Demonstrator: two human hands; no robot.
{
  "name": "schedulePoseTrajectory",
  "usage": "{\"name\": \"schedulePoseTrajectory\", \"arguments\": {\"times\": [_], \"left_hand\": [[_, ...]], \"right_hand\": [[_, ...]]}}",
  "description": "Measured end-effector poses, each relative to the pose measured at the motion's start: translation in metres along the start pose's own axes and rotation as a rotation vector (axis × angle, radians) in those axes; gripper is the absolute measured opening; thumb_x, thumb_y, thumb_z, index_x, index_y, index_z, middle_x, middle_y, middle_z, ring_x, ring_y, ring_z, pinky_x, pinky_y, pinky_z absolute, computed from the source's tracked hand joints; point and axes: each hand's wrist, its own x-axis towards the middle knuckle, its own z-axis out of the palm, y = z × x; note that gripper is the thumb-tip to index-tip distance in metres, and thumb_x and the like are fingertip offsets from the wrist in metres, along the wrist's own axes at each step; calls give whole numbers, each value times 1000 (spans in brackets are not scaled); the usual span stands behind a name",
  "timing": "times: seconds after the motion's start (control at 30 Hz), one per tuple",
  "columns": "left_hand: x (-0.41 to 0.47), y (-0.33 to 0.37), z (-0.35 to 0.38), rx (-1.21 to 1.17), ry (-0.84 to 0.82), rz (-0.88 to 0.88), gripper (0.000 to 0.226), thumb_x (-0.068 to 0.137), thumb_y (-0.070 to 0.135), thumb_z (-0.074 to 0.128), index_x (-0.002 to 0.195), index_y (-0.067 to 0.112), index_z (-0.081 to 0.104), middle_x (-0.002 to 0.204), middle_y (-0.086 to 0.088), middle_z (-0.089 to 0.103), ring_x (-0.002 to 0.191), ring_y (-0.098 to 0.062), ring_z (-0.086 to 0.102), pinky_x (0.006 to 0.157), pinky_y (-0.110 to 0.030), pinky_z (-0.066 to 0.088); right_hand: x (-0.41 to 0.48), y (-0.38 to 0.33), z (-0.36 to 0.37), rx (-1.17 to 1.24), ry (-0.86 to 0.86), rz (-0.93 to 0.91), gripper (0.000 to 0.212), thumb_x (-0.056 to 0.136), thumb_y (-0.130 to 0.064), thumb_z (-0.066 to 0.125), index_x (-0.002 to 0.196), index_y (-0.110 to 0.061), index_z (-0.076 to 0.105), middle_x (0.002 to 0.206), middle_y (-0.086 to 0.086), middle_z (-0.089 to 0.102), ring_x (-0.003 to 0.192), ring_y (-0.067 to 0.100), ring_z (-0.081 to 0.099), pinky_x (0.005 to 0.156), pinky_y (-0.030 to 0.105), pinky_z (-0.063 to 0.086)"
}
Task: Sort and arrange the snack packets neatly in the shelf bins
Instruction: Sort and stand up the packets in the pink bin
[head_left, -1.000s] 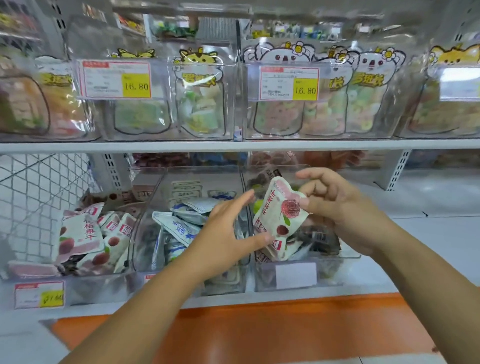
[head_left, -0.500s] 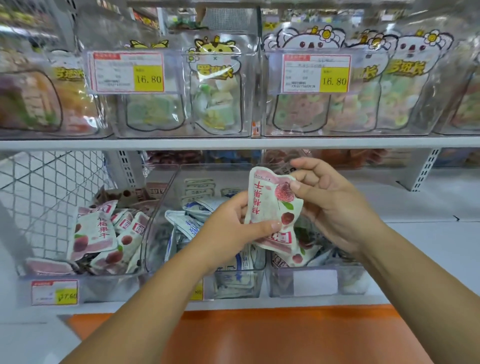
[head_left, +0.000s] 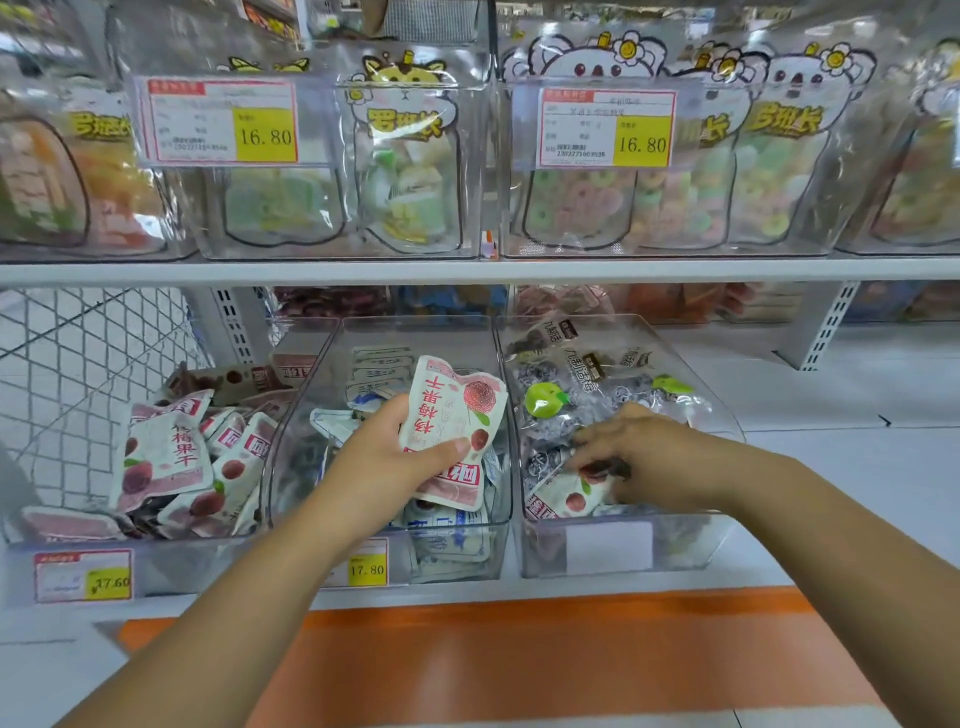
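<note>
My left hand (head_left: 387, 457) grips a stack of white-and-pink plum snack packets (head_left: 454, 415), held upright above the middle clear bin (head_left: 415, 332), which holds blue-and-white packets (head_left: 332, 421). My right hand (head_left: 644, 462) is down inside the right clear bin (head_left: 691, 551), fingers curled on another white-and-pink plum packet (head_left: 563, 496) lying among dark clear-wrapped packets with green apple marks (head_left: 545, 400). The left bin (head_left: 156, 564) holds several matching plum packets (head_left: 166, 457).
The upper shelf (head_left: 467, 270) carries clear bins of candy bags with 16.80 price tags (head_left: 608, 127). A wire mesh panel (head_left: 78, 374) stands at the left. White shelf surface (head_left: 831, 405) lies right of the bins; an orange floor strip (head_left: 519, 660) runs below.
My right hand let go of the packet stack and dropped into the right bin onto another plum packet. My left hand now holds the stack alone, over the middle bin.
</note>
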Motion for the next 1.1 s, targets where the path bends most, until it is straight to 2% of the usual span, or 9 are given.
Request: {"name": "schedulePoseTrajectory", "arguments": {"times": [0.07, 0.2, 0.4, 0.5, 0.63, 0.77, 0.87, 1.0, 1.1], "left_hand": [[-1, 0, 1, 10, -10, -4, 34, 83, 29, 73, 113, 36, 60, 101, 21, 71, 89, -2, 68, 83, -36, 54], [-3, -1, 4, 12, -14, 0, 33, 85, 26, 72, 114, 35, 59, 100, 20, 71, 88, -2, 68, 81, -34, 55], [-9, -1, 7, -11, -32, -12, 29, 89, 22, 66, 115, 34, 59, 101, 19, 71, 86, 0, 68, 68, -20, 50], [-11, 0, 7, -12, -20, -10, 28, 89, 21, 67, 114, 33, 59, 102, 17, 71, 87, -1, 68, 71, -23, 50], [-11, 0, 8, 4, -3, -1, 28, 88, 23, 68, 112, 33, 59, 101, 19, 71, 87, 0, 68, 74, -27, 51], [-9, 2, 9, 30, 40, 30, 27, 88, 24, 68, 112, 34, 59, 100, 19, 71, 87, 0, 68, 75, -28, 55], [-8, 2, 8, 48, 59, 50, 28, 88, 25, 68, 113, 34, 59, 100, 20, 71, 87, 1, 67, 77, -28, 55], [-10, 8, 10, 27, 59, 77, 26, 91, 30, 63, 116, 34, 58, 102, 21, 70, 89, 5, 65, 76, -24, 51], [-18, 17, 11, -85, -37, 67, 31, 87, 48, 62, 115, 34, 59, 105, 19, 70, 96, 0, 66, 81, -26, 50]], "right_hand": [[5, 1, 4, -39, -2, 9, 62, 86, -14, 62, 137, -46, 44, 144, -21, 41, 115, 16, 33, 102, 32, 35], [15, 6, 17, -79, 78, -10, 68, 85, -15, 66, 139, -48, 40, 135, -27, 47, 98, 12, 28, 92, 25, 35], [20, 7, 24, -99, 208, -38, 37, 88, -36, 65, 124, -37, 60, 115, -19, 59, 95, 11, 26, 80, 27, 28], [18, 9, 30, -23, 306, -67, 20, 91, -40, 59, 109, -34, 67, 106, -19, 60, 93, 11, 28, 79, 27, 27], [13, 9, 35, 23, 371, -89, 16, 93, -41, 56, 98, -33, 69, 109, -19, 57, 96, 12, 32, 86, 31, 32], [3, 4, 22, 336, 333, -28, 14, 94, -31, 55, 89, -31, 68, 105, -16, 63, 100, 14, 49, 92, 34, 40], [-13, -6, 1, 752, 408, 77, 24, 94, -21, 52, 74, -32, 60, 73, -9, 64, 69, 21, 58, 69, 36, 47], [-29, -20, -21, 925, 544, 84, 26, 96, -18, 51, 72, -26, 58, 60, -7, 57, 53, 17, 56, 56, 28, 44], [-24, -41, -18, 939, 542, 92, 22, 95, -19, 54, 75, -22, 64, 62, -11, 62, 52, 6, 55, 52, 15, 41]]}}
